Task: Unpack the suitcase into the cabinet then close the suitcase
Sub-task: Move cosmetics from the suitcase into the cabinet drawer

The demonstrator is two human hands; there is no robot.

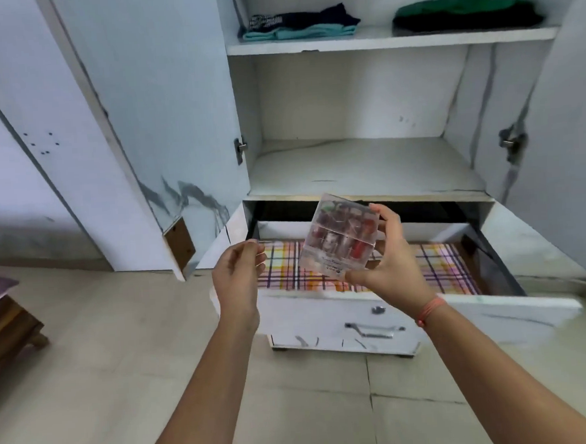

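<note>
The right hand [387,264] grasps a clear plastic box [340,236] with small red and dark items packed in its compartments. The box stands tilted, its top leaning toward eleven o'clock. The thumb lies under the box's lower edge at about six o'clock, and the fingers wrap its right side at three o'clock, so the box sits up and to the left of the palm, toward ten o'clock. An orange thread band [431,311] circles the right wrist.

The left hand [238,276] is at nine o'clock from the box, just apart from it, fingers curled and pinched on the edge of what looks like a thin clear sheet [262,254]; whether that is the box's lid I cannot tell.

Both hands hover over an open drawer [324,314] lined with plaid paper [438,264] at the foot of the cabinet [349,163]. At twelve o'clock, the top shelf holds two piles of folded clothes, one teal and dark [298,24], one green and black [466,14].
</note>
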